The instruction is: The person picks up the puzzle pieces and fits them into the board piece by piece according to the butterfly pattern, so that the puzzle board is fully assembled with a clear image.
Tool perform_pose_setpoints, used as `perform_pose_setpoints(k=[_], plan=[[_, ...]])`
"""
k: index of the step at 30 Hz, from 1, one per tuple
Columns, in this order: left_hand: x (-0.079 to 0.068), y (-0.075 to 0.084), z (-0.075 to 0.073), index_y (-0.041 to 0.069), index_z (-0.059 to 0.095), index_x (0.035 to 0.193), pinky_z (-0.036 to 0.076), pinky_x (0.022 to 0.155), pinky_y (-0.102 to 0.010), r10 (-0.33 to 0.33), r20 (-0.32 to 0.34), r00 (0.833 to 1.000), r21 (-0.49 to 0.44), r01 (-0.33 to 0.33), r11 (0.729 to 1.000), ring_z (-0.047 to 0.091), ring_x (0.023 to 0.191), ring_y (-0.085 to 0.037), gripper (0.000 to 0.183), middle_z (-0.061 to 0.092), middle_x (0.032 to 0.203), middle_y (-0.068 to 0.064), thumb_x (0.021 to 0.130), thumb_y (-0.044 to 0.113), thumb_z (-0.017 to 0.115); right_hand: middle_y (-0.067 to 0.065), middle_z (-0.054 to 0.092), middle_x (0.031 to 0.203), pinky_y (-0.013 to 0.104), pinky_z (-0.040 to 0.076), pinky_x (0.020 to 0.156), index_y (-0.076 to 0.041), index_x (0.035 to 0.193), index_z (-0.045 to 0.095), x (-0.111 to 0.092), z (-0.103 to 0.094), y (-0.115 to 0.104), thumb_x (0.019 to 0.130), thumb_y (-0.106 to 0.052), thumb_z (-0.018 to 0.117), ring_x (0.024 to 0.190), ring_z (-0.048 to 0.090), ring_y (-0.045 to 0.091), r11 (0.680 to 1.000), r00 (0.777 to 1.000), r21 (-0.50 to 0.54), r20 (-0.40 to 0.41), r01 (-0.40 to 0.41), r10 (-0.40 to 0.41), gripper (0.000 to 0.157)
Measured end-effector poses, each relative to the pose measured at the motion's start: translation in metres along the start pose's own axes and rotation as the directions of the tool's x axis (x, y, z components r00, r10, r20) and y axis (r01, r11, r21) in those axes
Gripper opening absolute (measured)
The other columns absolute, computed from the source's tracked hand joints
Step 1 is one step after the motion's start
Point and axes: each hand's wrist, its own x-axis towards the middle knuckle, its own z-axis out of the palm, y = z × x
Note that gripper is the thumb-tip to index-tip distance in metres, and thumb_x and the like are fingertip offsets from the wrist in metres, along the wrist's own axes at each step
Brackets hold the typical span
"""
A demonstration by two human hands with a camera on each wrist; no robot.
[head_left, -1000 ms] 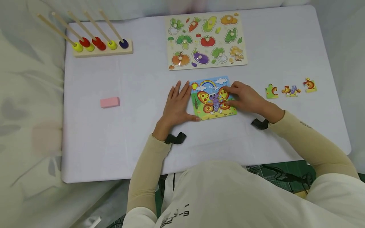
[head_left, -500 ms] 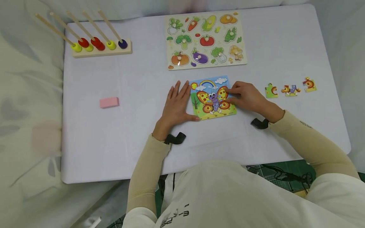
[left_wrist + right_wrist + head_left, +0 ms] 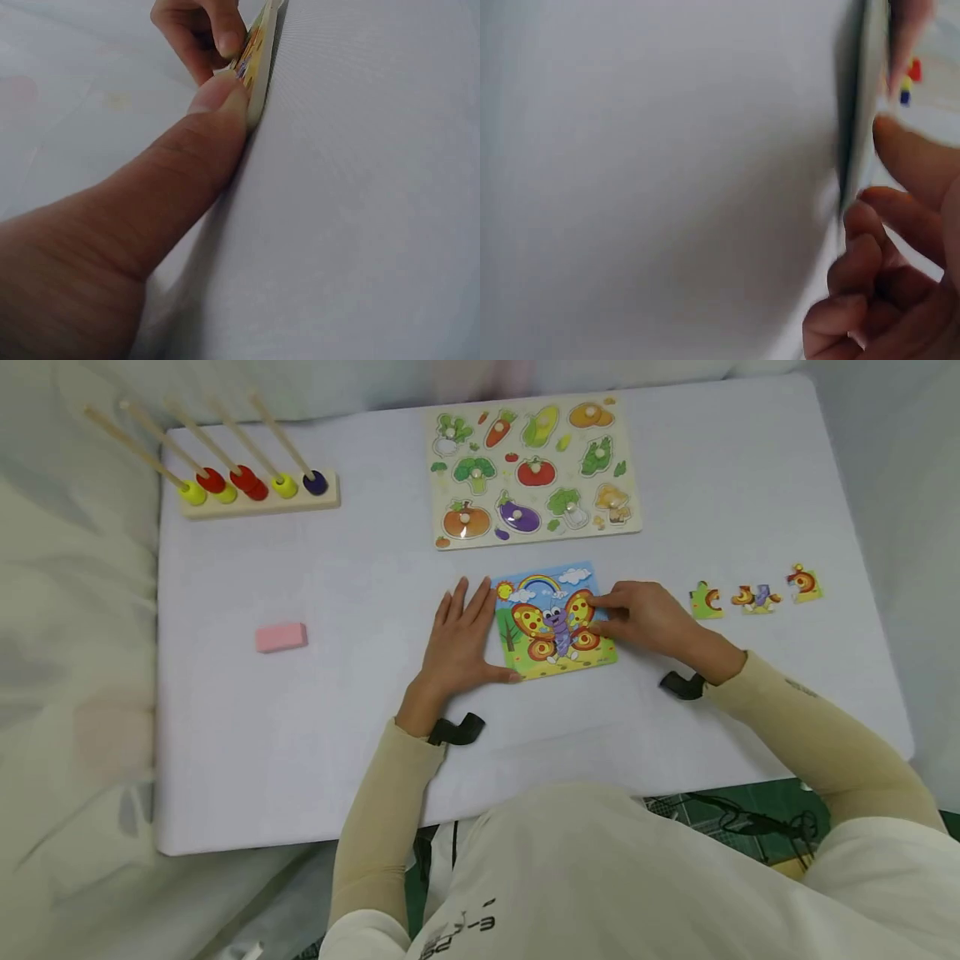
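Right hand (image 3: 651, 617), finger and thumb drawn closer on butterfly puzzle (image 3: 555, 620), grip unclear, left hand (image 3: 456, 645) spread wide

Left grip (image 3: 459, 647) splayed (thumb (image 3: 501, 675) out), right grip (image 3: 651, 620) curled

I can see a loose white shirt (image 3: 600, 885) with dark lettering (image 3: 459, 930), snug beige arm sleeves (image 3: 382, 835), the right one printed, and black wrist mounts (image 3: 459, 729).
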Motion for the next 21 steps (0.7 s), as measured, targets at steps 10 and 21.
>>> perform_pose_setpoints(k=[10,21], plan=[[0.000,0.003,0.001,0.013,0.005,0.156,-0.008,0.121,-0.042,-0.006,-0.003,1.000,-0.021,0.006,1.000,-0.013,0.150,-0.025,0.135,-0.002,0.163,0.001,0.058,0.076,0.073,0.017,0.058,0.105,0.034,0.037,0.063,-0.005,0.133,0.057,-0.045,-0.066,0.048,0.085,-0.021,0.073,0.083,0.049,0.026,0.961,0.968,-0.146,-0.126,-0.236,0.218,0.053],[0.000,0.002,0.003,0.013,0.007,0.156,-0.007,0.121,-0.044,-0.011,-0.006,1.000,-0.018,0.011,1.000,-0.014,0.150,-0.025,0.134,-0.002,0.163,0.002,0.058,0.077,0.073,0.023,0.055,0.116,0.047,0.043,0.073,0.000,0.124,0.063,-0.069,-0.058,0.085,0.083,-0.023,0.075,0.096,0.053,0.037,0.930,0.941,-0.148,-0.069,-0.337,0.330,0.048]])
